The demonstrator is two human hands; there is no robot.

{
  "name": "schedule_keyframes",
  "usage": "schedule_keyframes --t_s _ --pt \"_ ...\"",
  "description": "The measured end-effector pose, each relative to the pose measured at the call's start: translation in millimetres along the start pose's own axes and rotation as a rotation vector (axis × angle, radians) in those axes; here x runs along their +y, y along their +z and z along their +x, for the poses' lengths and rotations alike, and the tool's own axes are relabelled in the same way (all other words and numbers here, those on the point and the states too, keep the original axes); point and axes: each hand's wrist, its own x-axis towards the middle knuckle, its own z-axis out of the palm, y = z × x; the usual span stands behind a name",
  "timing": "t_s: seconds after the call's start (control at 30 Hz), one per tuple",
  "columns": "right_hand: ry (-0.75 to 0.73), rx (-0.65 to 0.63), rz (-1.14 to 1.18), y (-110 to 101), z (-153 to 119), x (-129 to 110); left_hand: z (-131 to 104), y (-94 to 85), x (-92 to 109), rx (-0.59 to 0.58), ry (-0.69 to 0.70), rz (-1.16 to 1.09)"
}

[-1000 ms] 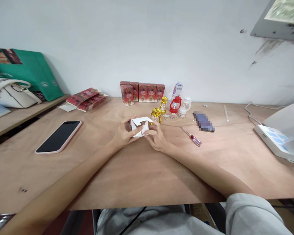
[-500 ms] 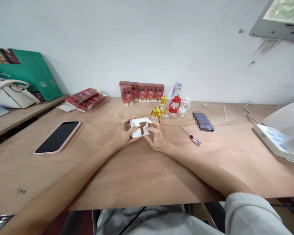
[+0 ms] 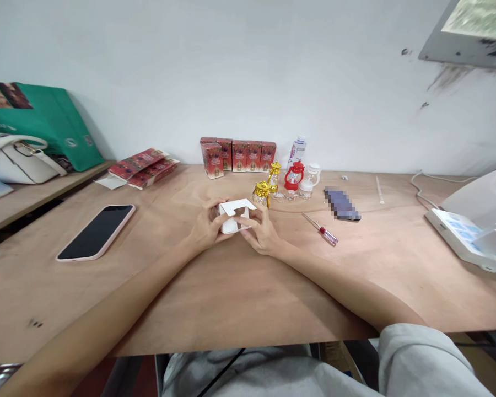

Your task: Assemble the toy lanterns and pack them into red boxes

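Observation:
Between both hands I hold a small cardboard box [image 3: 230, 225], its white flaps facing me. My left hand [image 3: 208, 227] grips the box's left side, thumb on the white flaps. My right hand [image 3: 263, 230] is closed at its right side, fingers at the flaps. Just behind the box stands a gold lantern [image 3: 262, 190], partly hidden by my right hand. Farther back are a second gold lantern [image 3: 274, 177], a red lantern [image 3: 294, 176] and a white lantern [image 3: 311, 176]. Small clear pieces [image 3: 284, 196] lie in front of them.
Several upright red boxes [image 3: 240, 156] line the wall; flattened red boxes [image 3: 151, 172] lie left of them. A bottle [image 3: 298, 148] stands behind the lanterns. A phone [image 3: 97, 232] lies left, a screwdriver [image 3: 321, 229] and a pixelated dark object [image 3: 341, 204] right. A white device [image 3: 467, 242] sits far right.
My right fingers have moved left and inward over the box's flaps. My left hand keeps its grip, and the box stays in nearly the same place.

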Motion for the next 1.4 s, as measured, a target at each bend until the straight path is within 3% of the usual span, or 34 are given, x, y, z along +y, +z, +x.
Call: schedule_keyframes --t_s 0.37,0.63,0.83,1.0,1.23,1.4 --pt "0.024 0.216 0.151 6.8 -0.9 5.8 1.2 2.1 -1.6 0.032 -0.030 -0.087" --pt "0.299 0.199 0.184 3.9 3.8 6.5 7.1 -2.3 0.6 0.065 -0.091 -0.043" --pt "0.251 0.117 0.115 0.6 5.7 3.8 7.7 2.2 6.4 0.086 -0.025 0.118" --pt "0.188 0.057 0.050 1.2 6.4 -1.5 5.8 -1.1 4.8 -0.001 0.024 0.154" --pt "0.087 -0.030 -0.031 6.8 1.5 4.5 11.7 -9.8 5.6 -0.050 -0.101 -0.007" --pt "-0.049 -0.072 -0.135 10.7 -0.7 7.0 13.7 -7.3 8.0 -0.160 -0.192 -0.110"
